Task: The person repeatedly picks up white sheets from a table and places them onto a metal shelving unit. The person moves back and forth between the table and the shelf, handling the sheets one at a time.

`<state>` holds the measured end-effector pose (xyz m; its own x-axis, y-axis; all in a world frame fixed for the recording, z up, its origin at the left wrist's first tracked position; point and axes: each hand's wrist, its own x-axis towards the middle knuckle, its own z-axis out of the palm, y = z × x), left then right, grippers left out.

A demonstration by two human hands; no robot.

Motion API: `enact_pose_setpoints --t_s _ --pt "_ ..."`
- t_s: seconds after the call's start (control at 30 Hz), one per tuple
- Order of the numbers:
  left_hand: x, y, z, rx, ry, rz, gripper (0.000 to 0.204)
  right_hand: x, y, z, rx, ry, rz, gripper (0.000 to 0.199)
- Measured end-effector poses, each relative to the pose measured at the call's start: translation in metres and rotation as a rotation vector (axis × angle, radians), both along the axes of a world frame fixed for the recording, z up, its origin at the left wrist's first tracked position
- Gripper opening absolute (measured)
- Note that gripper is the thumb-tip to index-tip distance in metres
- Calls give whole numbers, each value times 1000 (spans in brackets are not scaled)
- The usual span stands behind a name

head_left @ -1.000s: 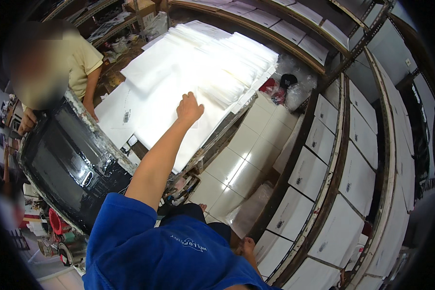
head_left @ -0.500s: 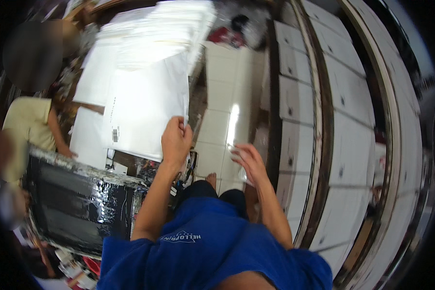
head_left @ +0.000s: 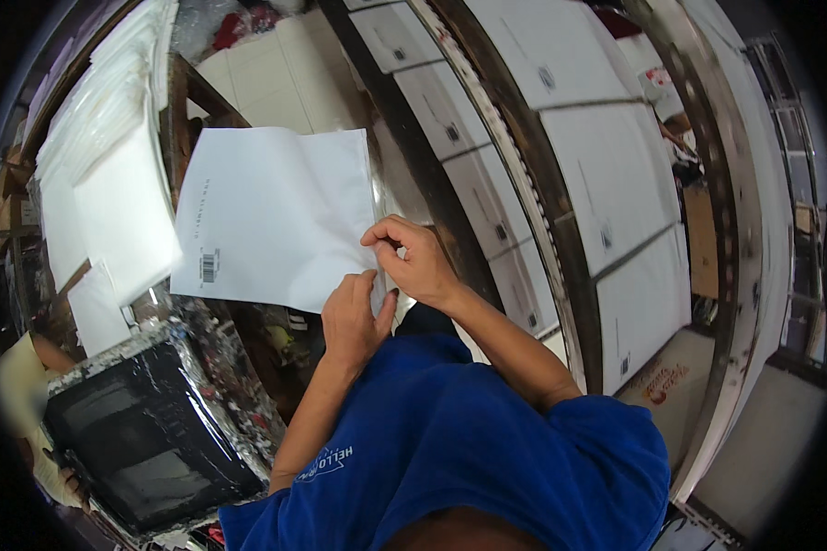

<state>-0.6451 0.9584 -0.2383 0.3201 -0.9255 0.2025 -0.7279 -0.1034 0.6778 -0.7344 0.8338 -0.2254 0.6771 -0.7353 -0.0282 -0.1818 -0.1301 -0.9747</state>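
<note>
In front of you is a white sheet [head_left: 266, 207], flat and smooth over most of its left part, with soft folds running toward its right edge, where your fingers are. Its corners look square, and its upper edge bows gently. A short line of small grey print [head_left: 203, 207] runs parallel to its left edge, and a black barcode [head_left: 210, 266] sits near its lower left corner.

The sheet is in the air, clear of the table's right edge, just beside the pile of white sheets [head_left: 110, 197] lying there. It extends up and to the left from your hands, so nearly all of it lies beyond your fingertips.

Your left hand [head_left: 351, 317] has its fingers and thumb closed on the sheet near its lower right corner. Your right hand [head_left: 415, 262] is just above and beside it, at the right edge, with its index finger curled and its thumb near; you cannot tell from this view whether they pinch the sheet. The two hands are close together, almost touching.
</note>
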Motion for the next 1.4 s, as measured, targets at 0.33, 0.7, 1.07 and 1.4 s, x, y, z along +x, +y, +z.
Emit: enact_pose_setpoints --t_s 0.33,0.7,1.07,1.4 --pt "-98 107 -25 -103 183 63 22 -160 90 -45 -15 193 -117 16" --pt "-118 212 -205 540 372 288 12 -356 71 -209 -187 796 -524 16" --pt "-154 292 -286 952 385 100 11 -551 -47 -376 -542 1386 -821 14" --pt "-160 312 -311 960 362 92 10 -607 -131 -375 -561 1492 -912 18"
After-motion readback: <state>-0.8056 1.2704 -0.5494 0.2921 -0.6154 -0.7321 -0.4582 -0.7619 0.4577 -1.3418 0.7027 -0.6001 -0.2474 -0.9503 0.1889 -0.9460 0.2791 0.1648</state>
